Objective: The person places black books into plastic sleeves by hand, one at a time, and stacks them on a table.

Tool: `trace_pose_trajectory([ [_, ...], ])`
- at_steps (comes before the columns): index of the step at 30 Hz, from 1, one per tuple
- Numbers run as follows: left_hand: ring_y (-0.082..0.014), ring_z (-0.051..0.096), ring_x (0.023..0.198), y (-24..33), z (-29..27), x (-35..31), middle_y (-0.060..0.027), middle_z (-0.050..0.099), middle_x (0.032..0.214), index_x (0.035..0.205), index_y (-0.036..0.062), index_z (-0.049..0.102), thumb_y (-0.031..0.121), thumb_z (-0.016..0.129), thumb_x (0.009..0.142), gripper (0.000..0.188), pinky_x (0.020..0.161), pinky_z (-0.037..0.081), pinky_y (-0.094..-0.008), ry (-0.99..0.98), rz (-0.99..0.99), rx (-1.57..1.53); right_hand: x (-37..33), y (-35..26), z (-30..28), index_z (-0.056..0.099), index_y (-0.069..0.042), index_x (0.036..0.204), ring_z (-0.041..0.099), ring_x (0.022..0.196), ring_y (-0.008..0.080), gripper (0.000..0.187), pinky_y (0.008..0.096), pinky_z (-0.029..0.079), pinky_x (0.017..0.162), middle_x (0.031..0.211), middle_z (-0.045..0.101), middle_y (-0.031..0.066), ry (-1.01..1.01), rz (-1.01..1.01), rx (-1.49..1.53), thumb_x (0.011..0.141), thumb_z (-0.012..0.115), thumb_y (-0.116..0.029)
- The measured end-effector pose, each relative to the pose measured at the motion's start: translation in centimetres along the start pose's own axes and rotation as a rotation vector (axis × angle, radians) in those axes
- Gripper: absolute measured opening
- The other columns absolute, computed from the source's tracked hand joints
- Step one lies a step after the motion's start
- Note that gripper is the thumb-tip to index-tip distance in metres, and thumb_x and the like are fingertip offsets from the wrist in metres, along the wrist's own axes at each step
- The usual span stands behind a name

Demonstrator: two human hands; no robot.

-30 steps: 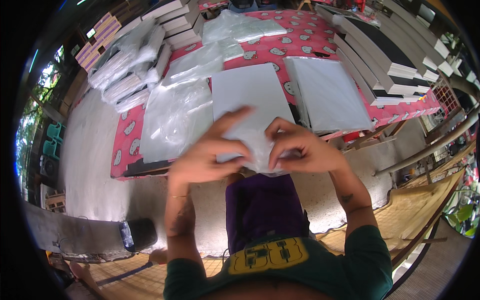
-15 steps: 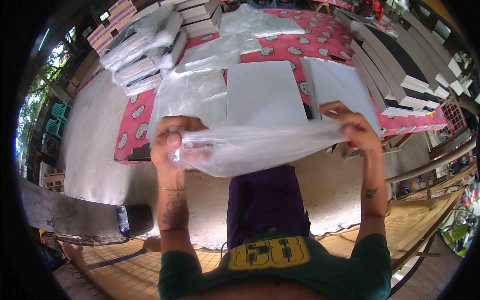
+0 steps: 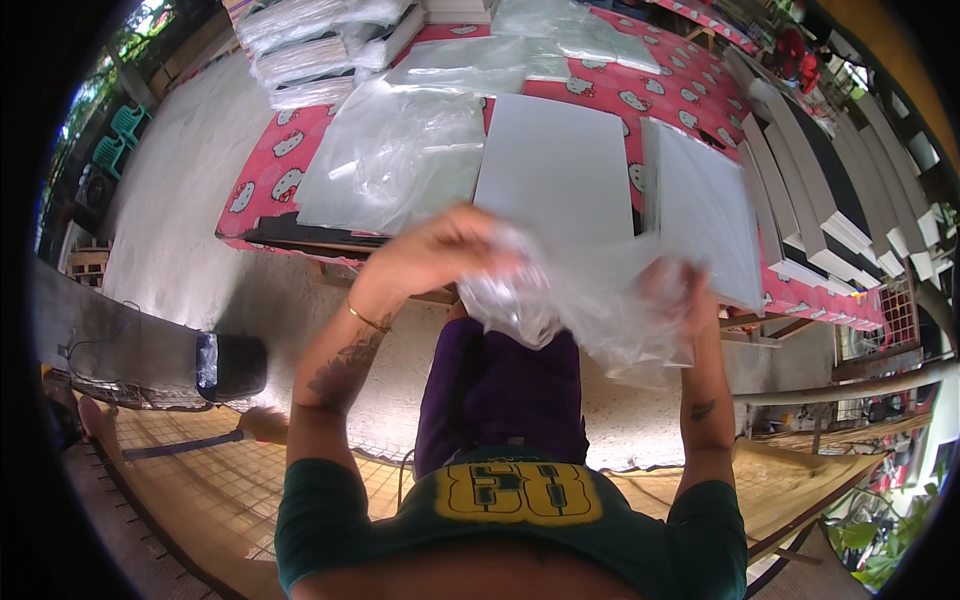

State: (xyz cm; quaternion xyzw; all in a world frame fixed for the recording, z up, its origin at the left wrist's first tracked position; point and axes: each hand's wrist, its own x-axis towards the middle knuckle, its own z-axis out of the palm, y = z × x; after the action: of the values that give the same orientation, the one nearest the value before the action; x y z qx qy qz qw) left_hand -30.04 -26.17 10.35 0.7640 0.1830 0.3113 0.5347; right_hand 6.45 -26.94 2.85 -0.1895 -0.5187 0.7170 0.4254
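A clear plastic bag (image 3: 615, 305) hangs crumpled between my two hands, in front of the table's near edge. My left hand (image 3: 440, 250) is closed on one end of it, the fingers blurred by motion. At the other end, my right hand (image 3: 680, 290) shows partly through the film and appears closed on it; its fingers are smeared. Just beyond the bag lies a stack of white sheets (image 3: 555, 165). A pile of clear plastic bags (image 3: 395, 160) lies to its left, and a plastic-covered white stack (image 3: 700, 205) to its right.
The table has a pink patterned cover (image 3: 265, 165). Plastic-wrapped stacks (image 3: 320, 50) rise at the far left, and thick white-and-black stacks (image 3: 830, 200) line the right side. A dark container (image 3: 235, 365) stands at lower left. A wooden pole (image 3: 850, 385) crosses at right.
The bag was stretched wide between my hands; now it is bunched and sagging. My left hand has moved right and a little up, bringing the hands closer together. The view has shifted slightly.
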Motion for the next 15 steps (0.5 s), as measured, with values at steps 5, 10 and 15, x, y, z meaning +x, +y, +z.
trace_pose_trajectory([
  [5, -0.0142, 0.057, 0.07, 0.6, 1.2, -0.7, -0.0086, 0.062, 0.085, 0.096, -0.0024, 0.06, 0.03, 0.048, 0.098, 0.035, 0.069, 0.049, -0.0282, 0.42, -0.443, -0.41, -0.6, 1.9, 0.2, 0.057, -0.008, 0.103, 0.057, 0.068, 0.0126, 0.027, 0.0289, 0.048, 0.059, 0.08, 0.059, 0.0035, 0.17, -0.111, -0.172, 0.089, 0.061, -0.03],
  [10, -0.0172, 0.06, 0.076, -4.0, 1.4, -2.5, -0.0082, 0.064, 0.095, 0.104, 0.0018, 0.062, 0.031, 0.059, 0.092, 0.031, 0.076, 0.051, -0.0344, 0.292, -0.044, -0.553, 0.0, 2.6, -1.1, 0.056, -0.008, 0.097, 0.058, 0.083, 0.0152, 0.021, 0.0311, 0.05, 0.066, 0.086, 0.061, 0.0042, 0.234, -0.115, 0.149, 0.09, 0.057, -0.028],
  [15, -0.013, 0.06, 0.081, -1.5, 0.6, -2.1, -0.0051, 0.064, 0.096, 0.097, 0.005, 0.06, 0.017, 0.064, 0.089, 0.015, 0.081, 0.052, -0.0319, 0.667, -0.546, -0.909, -0.5, 3.3, 1.7, 0.057, -0.006, 0.095, 0.057, 0.079, 0.0122, 0.034, 0.027, 0.048, 0.076, 0.085, 0.058, 0.0015, 0.562, -0.111, 0.086, 0.082, 0.066, -0.036],
])
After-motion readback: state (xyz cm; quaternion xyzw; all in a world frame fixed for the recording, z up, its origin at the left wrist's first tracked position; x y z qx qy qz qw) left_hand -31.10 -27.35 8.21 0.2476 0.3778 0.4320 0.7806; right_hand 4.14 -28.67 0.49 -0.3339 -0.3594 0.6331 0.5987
